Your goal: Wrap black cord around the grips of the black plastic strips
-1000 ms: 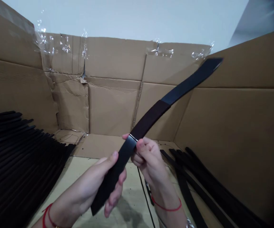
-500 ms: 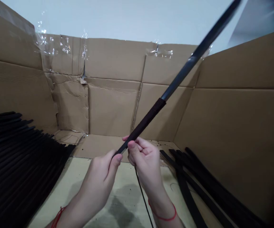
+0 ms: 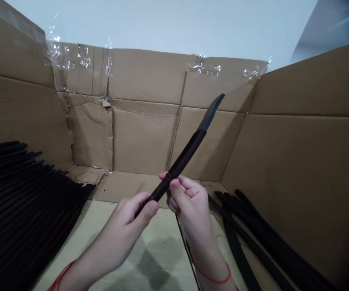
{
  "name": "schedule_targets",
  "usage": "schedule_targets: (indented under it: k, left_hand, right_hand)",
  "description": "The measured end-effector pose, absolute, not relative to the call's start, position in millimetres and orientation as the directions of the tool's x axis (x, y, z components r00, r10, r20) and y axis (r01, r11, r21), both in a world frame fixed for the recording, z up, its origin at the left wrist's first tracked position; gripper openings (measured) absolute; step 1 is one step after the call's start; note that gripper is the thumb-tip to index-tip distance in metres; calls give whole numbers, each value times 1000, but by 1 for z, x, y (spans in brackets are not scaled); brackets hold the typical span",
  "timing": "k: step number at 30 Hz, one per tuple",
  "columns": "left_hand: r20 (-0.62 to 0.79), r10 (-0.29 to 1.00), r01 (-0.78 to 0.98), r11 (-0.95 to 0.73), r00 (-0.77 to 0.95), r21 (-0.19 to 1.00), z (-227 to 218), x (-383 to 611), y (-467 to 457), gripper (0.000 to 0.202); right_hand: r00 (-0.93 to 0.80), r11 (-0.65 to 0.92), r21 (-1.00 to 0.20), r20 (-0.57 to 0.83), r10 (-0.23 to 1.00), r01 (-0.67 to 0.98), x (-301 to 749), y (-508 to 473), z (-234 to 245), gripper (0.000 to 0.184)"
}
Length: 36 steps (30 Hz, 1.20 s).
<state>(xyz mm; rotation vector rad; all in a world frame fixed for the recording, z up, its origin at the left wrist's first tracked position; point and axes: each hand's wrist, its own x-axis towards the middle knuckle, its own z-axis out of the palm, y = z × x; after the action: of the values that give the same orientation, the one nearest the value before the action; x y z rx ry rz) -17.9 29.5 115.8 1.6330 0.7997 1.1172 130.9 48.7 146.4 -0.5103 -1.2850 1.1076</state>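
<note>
Both my hands hold one long flat black strip (image 3: 189, 149) in front of me, slanting up to the right and turned nearly edge-on. My left hand (image 3: 132, 220) pinches its lower end between thumb and fingers. My right hand (image 3: 188, 202) grips it just above, fingers closed around it. The strip's upper part is a matte sleeve, and a shiny tip (image 3: 212, 110) sticks out near the cardboard back wall.
Cardboard walls (image 3: 308, 169) enclose the pale work surface (image 3: 108, 230) on three sides. A large stack of black strips (image 3: 23, 198) lies at the left. Several loose black strips (image 3: 253, 238) lie at the right. A thin black cord (image 3: 184, 242) runs down between my wrists.
The strip has turned from flat-on to edge-on in my fingers. Its far end swung up past the box top, then came back down and now shows shorter.
</note>
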Motion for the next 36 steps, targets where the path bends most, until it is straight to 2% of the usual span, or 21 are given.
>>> schedule_targets:
  k: [2,5,6,8,10,13,14,15,17,19,21,23,24,27,28,30,32,34,36]
  left_hand:
    - [282,880,-55,-283,383,958,117,-19,29,56]
    - [143,794,-161,-57,591,985,118,-21,27,63]
    - [145,802,-143,-75,579,987,119,-22,27,64]
    - [237,885,-47,-238,401,970,122,-23,28,62]
    - [267,924,31,-286,276,958,123,-23,30,61]
    - [113,895,-3,-125,431,992,120,-20,33,70]
    - [99,878,-2,-111,469,994,119,-18,33,71]
    - [130,882,23,-158,453,987,117,-17,32,70]
    - [269,916,148,-323,299,935,117,-16,30,61]
    - [335,911,229,-389,241,892,119,-19,28,51]
    - [229,881,147,-313,414,938,123,-24,28,52]
    - [146,805,49,-212,576,976,125,-27,30,57]
    - [187,824,44,-249,535,968,125,-27,31,56]
    - [415,885,190,-453,209,871,122,-23,29,50]
    - [417,889,205,-452,190,868,121,-22,27,50]
    - [263,899,114,-319,350,941,120,-20,22,59]
    - [135,865,31,-171,482,985,119,-18,20,65]
    - [240,909,51,-273,342,961,117,-16,21,61]
    - [392,907,114,-410,153,905,114,-14,25,56]
  right_hand:
    - [-102,435,-829,496,862,-353,130,49,146,37]
    - [-171,411,-844,488,856,-345,128,48,146,33]
    - [-131,443,-838,502,855,-320,127,48,146,32]
    - [-1,525,-814,542,840,-249,125,46,147,30]
    - [-15,525,-814,545,838,-249,125,45,147,30]
    - [-205,419,-842,501,841,-340,125,42,146,37]
    - [-204,414,-843,497,843,-342,125,41,145,38]
    - [-156,432,-842,498,853,-324,124,40,145,38]
    - [-25,469,-838,494,869,-279,123,40,144,38]
    - [-43,427,-853,459,887,-300,123,42,144,41]
    - [-179,355,-868,433,883,-347,126,44,144,42]
    - [-197,366,-869,443,874,-333,129,46,146,39]
    - [-144,402,-863,459,877,-306,130,46,147,37]
    - [-1,463,-847,480,877,-261,131,41,150,35]
    - [-31,451,-849,476,879,-276,131,39,151,35]
    - [-132,415,-860,467,874,-297,130,34,152,35]
    - [-107,440,-856,481,870,-270,127,32,151,32]
    - [23,508,-831,517,856,-227,123,32,150,30]
    - [19,513,-821,525,851,-249,121,33,148,33]
